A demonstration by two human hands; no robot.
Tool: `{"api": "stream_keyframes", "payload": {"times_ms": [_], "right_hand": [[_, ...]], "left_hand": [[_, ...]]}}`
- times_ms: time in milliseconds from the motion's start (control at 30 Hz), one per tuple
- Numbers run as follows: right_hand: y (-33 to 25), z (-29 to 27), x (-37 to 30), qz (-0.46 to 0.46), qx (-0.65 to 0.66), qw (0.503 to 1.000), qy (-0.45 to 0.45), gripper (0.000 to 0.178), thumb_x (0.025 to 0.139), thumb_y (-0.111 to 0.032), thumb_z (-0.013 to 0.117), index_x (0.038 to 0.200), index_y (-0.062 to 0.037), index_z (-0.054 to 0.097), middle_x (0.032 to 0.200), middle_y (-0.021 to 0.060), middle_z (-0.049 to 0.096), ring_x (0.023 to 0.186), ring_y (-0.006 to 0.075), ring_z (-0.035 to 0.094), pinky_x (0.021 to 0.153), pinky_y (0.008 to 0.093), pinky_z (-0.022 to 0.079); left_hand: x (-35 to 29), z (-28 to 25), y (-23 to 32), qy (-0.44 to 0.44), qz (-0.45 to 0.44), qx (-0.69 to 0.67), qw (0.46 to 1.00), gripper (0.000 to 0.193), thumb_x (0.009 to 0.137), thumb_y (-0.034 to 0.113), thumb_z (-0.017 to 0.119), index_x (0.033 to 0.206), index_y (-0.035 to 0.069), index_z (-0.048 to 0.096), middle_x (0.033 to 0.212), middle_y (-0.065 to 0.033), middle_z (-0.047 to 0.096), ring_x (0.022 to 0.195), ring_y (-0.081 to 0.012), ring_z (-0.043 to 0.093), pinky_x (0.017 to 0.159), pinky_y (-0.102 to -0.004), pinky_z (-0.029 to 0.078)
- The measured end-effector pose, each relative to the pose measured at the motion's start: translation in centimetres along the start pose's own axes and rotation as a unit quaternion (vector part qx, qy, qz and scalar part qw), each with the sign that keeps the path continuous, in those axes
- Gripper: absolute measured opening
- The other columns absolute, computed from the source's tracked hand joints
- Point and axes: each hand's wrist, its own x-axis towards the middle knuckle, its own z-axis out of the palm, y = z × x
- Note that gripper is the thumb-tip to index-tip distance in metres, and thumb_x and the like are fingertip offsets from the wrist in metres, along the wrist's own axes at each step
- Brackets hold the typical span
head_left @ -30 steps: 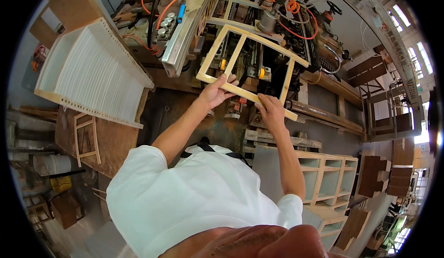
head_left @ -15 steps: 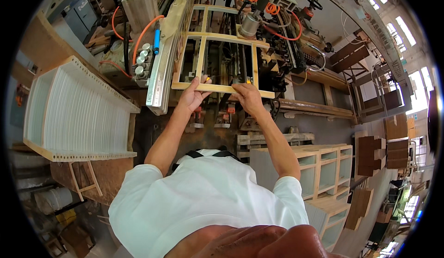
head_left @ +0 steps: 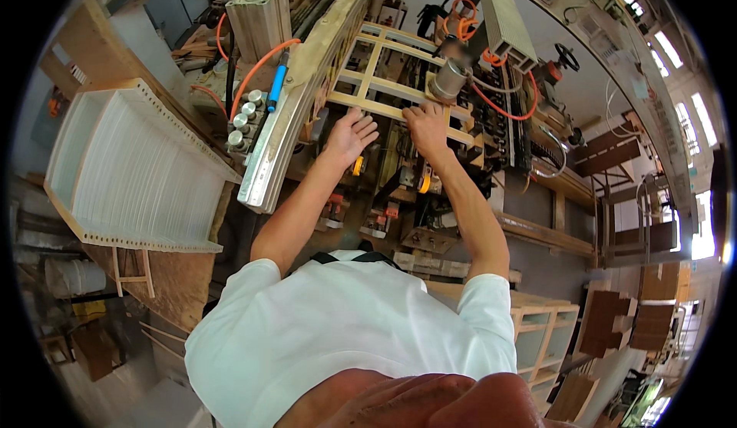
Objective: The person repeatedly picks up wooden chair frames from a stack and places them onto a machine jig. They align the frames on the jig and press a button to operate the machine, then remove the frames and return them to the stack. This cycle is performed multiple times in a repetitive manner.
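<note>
A pale wooden frame (head_left: 384, 110) with several openings lies on the machine bed, its left side along a long metal fence (head_left: 270, 168). My right hand (head_left: 427, 128) has its fingers bent over the near rail, right of the middle. Just short of that rail, my left hand (head_left: 353, 138) is turned partly palm up, fingers apart, holding nothing. Whether its fingertips brush the wood I cannot tell. Past my right hand, a metal cylinder (head_left: 448, 81) stands over the frame's right part and hides some of it.
Left of the fence are silver knobs (head_left: 240, 122), a blue pen-shaped tool (head_left: 278, 82) and orange hoses (head_left: 239, 79). A row of white panels (head_left: 138, 171) stands at far left. Wooden cabinet carcasses (head_left: 537, 332) stand at lower right. A handwheel (head_left: 566, 57) sits at the upper right.
The wooden frame has slid away from me, deeper into the machine. My left hand has let go of its near rail and opened; my right hand has followed the rail forward. The view has shifted.
</note>
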Motion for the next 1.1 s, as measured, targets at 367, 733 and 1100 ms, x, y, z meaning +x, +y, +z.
{"api": "stream_keyframes", "payload": {"times_ms": [367,733,1100], "right_hand": [[5.9,5.7,7.6,-0.058,-0.05,0.992,-0.102,0.018,0.075,-0.009,0.061,0.092,-0.0068,0.066,0.091,0.0132,0.066,0.099,0.0291,0.059,0.091,0.0398,0.04],[6.8,7.3,8.2,-0.063,-0.014,0.988,-0.143,0.024,0.075,-0.012,0.065,0.098,-0.0072,0.059,0.075,0.0139,0.068,0.077,0.0309,0.065,0.077,0.0407,0.043],[7.7,7.8,8.1,-0.06,0.011,0.983,-0.175,0.028,0.075,-0.006,0.061,0.103,-0.0063,0.06,0.108,0.0128,0.063,0.089,0.031,0.064,0.083,0.0417,0.042]], "left_hand": [[4.3,1.4,-3.6,0.015,-0.01,0.032,0.999,0.051,0.094,0.039,0.058,0.121,-0.002,0.045,0.136,-0.0225,0.043,0.129,-0.035,0.041,0.107,-0.0501,0.036],[15.1,4.1,-5.9,-0.018,0.061,-0.182,0.981,0.082,0.093,0.06,0.045,0.148,0.007,0.018,0.149,-0.0147,0.025,0.134,-0.0309,0.031,0.109,-0.0471,0.028],[5.3,2.9,-10.4,0.052,0.034,-0.178,0.982,0.035,0.096,0.035,0.055,0.114,0.007,0.046,0.115,-0.0105,0.048,0.117,-0.0312,0.047,0.104,-0.0494,0.036]]}}
